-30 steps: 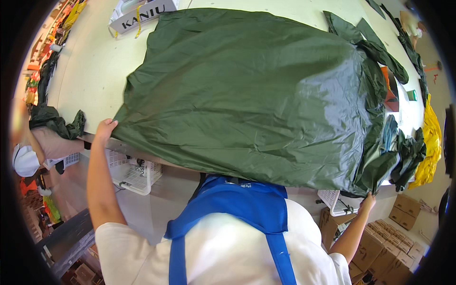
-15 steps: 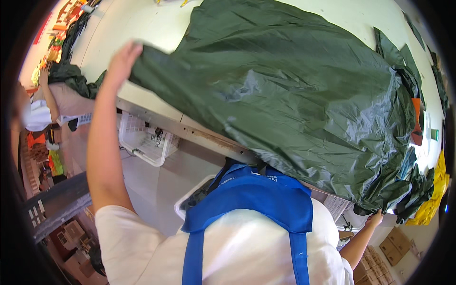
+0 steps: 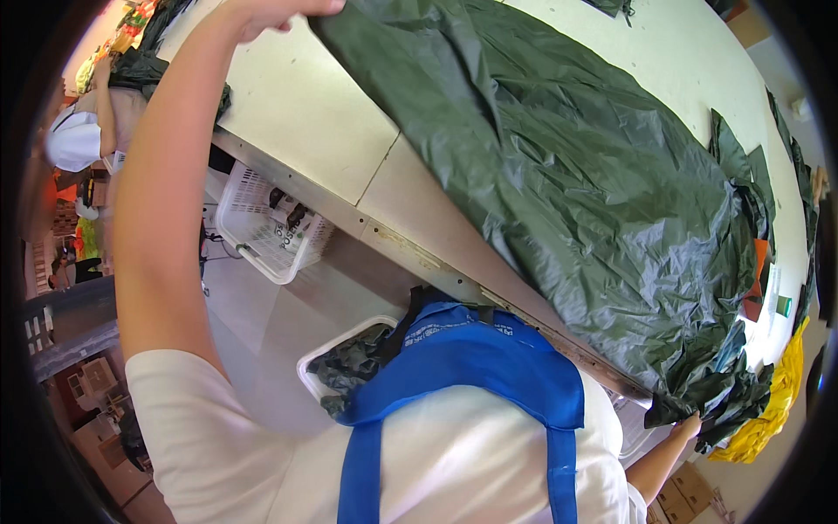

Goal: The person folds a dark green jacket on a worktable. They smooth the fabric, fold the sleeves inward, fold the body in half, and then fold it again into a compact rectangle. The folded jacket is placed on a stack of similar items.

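Observation:
A large sheet of dark green, slightly shiny fabric (image 3: 594, 166) stretches diagonally over the pale table (image 3: 323, 131). At the top of the view my left hand (image 3: 284, 10) is closed on the fabric's far left corner, its arm reaching far out. My right hand (image 3: 687, 426), low on the right, grips the bunched end of the same fabric by the table's near edge; the bunched folds partly hide its fingers. Wrinkles run along the sheet between both hands.
Below the table edge stand a white plastic basket (image 3: 262, 227) and another container with dark fabric (image 3: 349, 362). Yellow fabric (image 3: 768, 402) hangs at the right, near an orange piece (image 3: 756, 279). At the far left, another person in a white sleeve (image 3: 74, 140) handles dark fabric.
My left hand has moved up and away across the table, drawing the fabric's corner with it, baring more tabletop at the near left. The right hand keeps its grip at nearly the same place.

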